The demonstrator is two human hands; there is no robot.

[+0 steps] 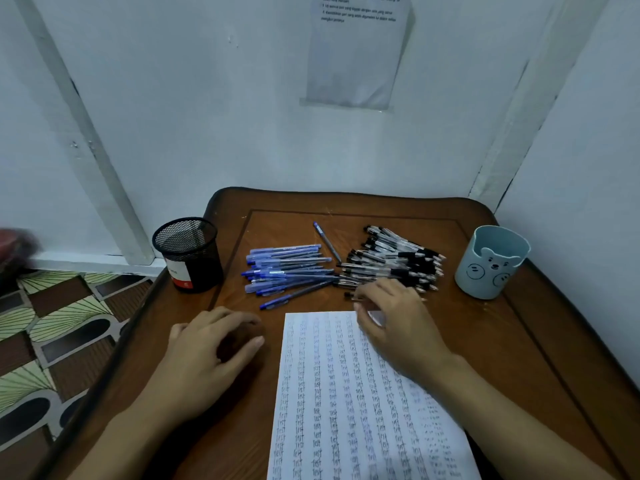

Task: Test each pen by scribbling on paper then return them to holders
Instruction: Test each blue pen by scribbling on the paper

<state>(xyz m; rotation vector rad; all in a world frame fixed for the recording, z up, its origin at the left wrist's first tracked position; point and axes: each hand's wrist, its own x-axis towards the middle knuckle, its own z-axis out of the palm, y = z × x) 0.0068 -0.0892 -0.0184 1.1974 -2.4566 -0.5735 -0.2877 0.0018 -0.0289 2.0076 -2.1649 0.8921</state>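
We sit at a brown wooden table (519,341) with a raised rim and an inlaid centre panel. Nearest us, at six o'clock, lies a white sheet of paper (346,410) covered in columns of small scribbles, its far edge reaching the table's middle. Beyond the sheet, at eleven o'clock from it, a loose heap of blue pens (287,268) lies mostly crosswise, and at one o'clock a heap of black pens (398,261) touches it. One single blue pen (327,242) lies slanted between the two heaps at twelve. At nine o'clock on the table's left edge stands a black mesh holder (188,254), and at three o'clock a pale blue cup (491,265) with a bear face; neither shows any pen inside. Past the table rise pale walls meeting in a corner, with a printed notice (356,53) taped up at twelve, its text too small to read. Patterned floor tiles (52,323) show at nine o'clock, below the table. Our left hand (207,355) rests on the bare wood just left of the sheet, fingers loosely bent and thumb out, holding nothing. Our right hand (398,323) reaches over the sheet's far right corner, its fingers curled down onto the near edge of the black heap; we cannot tell whether they pinch a pen or merely touch it.
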